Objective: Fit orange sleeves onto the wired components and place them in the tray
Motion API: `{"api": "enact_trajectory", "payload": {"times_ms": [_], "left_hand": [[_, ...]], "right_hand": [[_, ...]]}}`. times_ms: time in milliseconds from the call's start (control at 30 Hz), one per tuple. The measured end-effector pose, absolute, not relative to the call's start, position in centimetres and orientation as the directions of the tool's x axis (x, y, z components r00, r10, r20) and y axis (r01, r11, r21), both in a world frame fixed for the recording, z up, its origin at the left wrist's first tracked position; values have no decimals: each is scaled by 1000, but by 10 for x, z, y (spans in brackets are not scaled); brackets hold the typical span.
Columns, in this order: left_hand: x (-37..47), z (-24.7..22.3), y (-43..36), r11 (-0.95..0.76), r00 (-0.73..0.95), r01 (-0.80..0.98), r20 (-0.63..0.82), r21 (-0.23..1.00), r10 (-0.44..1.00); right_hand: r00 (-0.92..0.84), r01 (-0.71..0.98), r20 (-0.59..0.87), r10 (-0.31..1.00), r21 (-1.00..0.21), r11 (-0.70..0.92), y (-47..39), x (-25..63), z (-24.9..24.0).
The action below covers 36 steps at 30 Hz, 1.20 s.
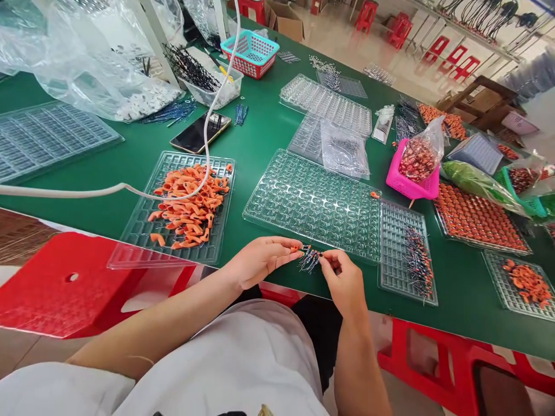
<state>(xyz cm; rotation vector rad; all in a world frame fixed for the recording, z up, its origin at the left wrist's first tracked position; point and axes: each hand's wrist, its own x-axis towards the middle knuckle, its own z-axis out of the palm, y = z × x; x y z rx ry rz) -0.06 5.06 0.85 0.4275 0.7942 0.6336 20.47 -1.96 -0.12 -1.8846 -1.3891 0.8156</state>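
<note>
"So, why that grip below the frame's centre?"

"The left hand (pixel 265 260) pinched an orange piece (pixel 295 249), the right hand (pixel 346 283) dark wired parts (pixel 309 260) beside it, probably to steady such small things."

"And the tray (pixel 139 225) of orange pieces (pixel 199 216)?"

"It lay left, at the tabletop's (pixel 260 130) edge, likely for easy reach."

Your green tabletop (pixel 260 130) is smooth with a low sheen; the clear tray (pixel 312 202) before you is glossy moulded plastic. The red stool (pixel 43 289) is plastic, the orange pieces (pixel 193 202) smooth plastic, and your shirt (pixel 251 358) matt cloth. The dark parts (pixel 309 260) you hold appear to carry metal leads, too small to confirm.
</note>
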Motion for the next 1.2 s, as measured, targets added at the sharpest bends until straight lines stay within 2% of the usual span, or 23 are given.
{"api": "enact_trajectory", "payload": {"times_ms": [133,267,467,567,700,867,1067,1200], "left_hand": [[-1,8,49,729,542,-318,-515,607,665],[2,4,42,734,600,-269,-488,624,634],[10,8,28,710,677,-193,-431,678,596],[13,18,23,667,710,-64,-436,742,553],[14,29,18,493,689,106,-421,863,589],[13,26,14,462,665,110,-410,880,624],[12,23,11,367,666,158,-373,917,646],[12,27,11,335,677,175,-360,926,642]], "right_hand": [[383,376,-97,919,-892,-251,-25,209,-3],[485,217,-65,872,-957,-192,-37,208,-4],[440,146,147,886,-985,90,-63,184,-4],[376,156,250,892,-966,206,-70,174,-3],[308,193,306,901,-947,256,-73,172,-3],[259,306,321,911,-922,238,-74,174,-4],[74,532,413,908,-786,314,-72,181,6],[42,562,392,919,-770,303,-72,185,10]]}}
